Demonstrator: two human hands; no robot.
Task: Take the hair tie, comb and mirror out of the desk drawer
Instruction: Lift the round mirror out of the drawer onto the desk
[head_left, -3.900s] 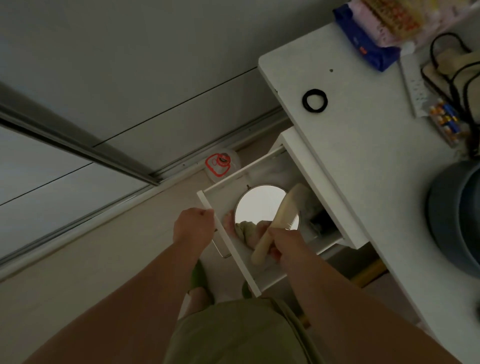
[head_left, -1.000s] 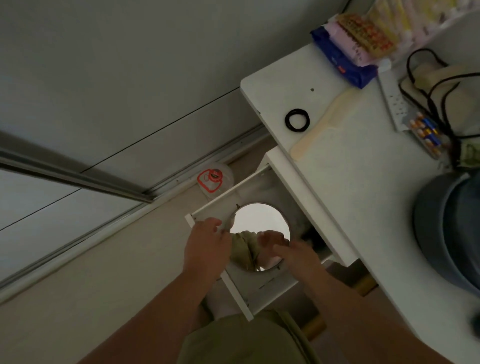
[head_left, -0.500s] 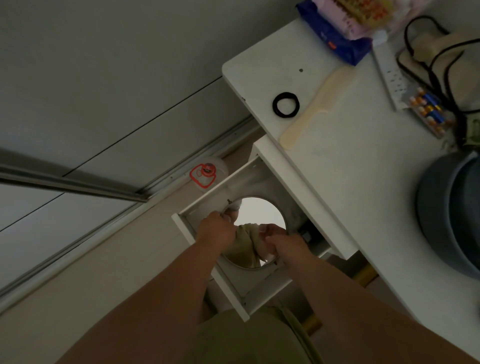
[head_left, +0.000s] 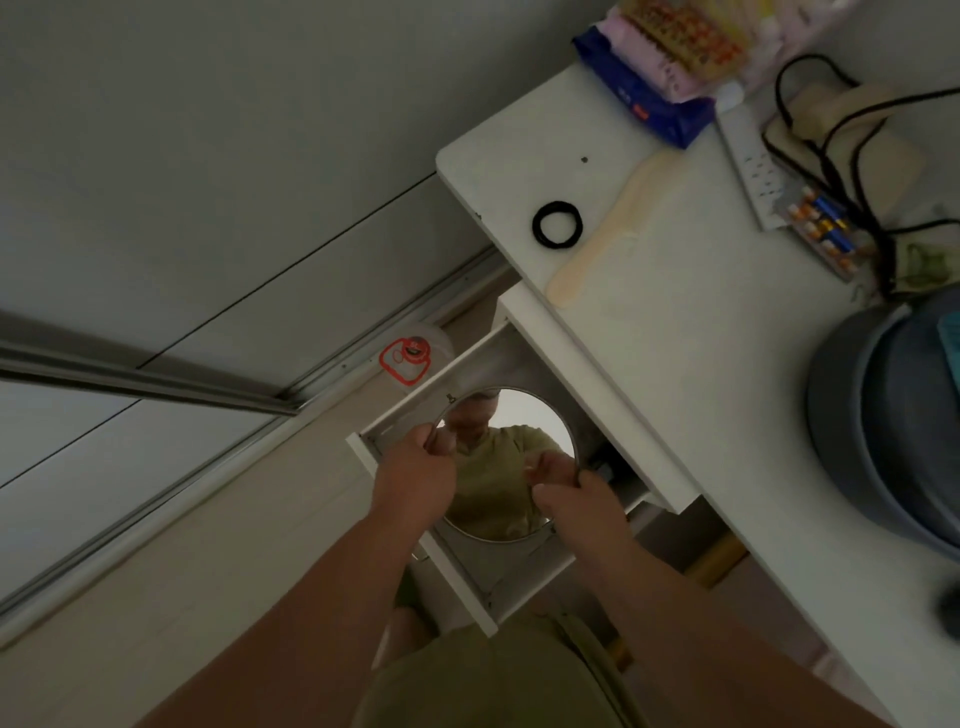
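A round mirror (head_left: 511, 467) with a thin metal rim lies tilted in the open white drawer (head_left: 467, 587). My left hand (head_left: 415, 478) grips its left rim and my right hand (head_left: 576, 506) grips its right rim. The glass reflects a green shirt. On the white desk (head_left: 675, 338) above the drawer lie the black hair tie (head_left: 557, 223) and, just right of it, the cream comb (head_left: 608, 234).
At the desk's far end are a blue packet (head_left: 644, 98), a white power strip (head_left: 750, 156), black cables and a pack of batteries (head_left: 821, 231). A grey basin (head_left: 883, 431) stands at the right. A red-lidded container (head_left: 408, 358) sits on the floor.
Both hands have closed on the mirror's rim and tipped it up in the drawer, so it shows more of the green shirt. Earlier, the comb went from the drawer to the desk.
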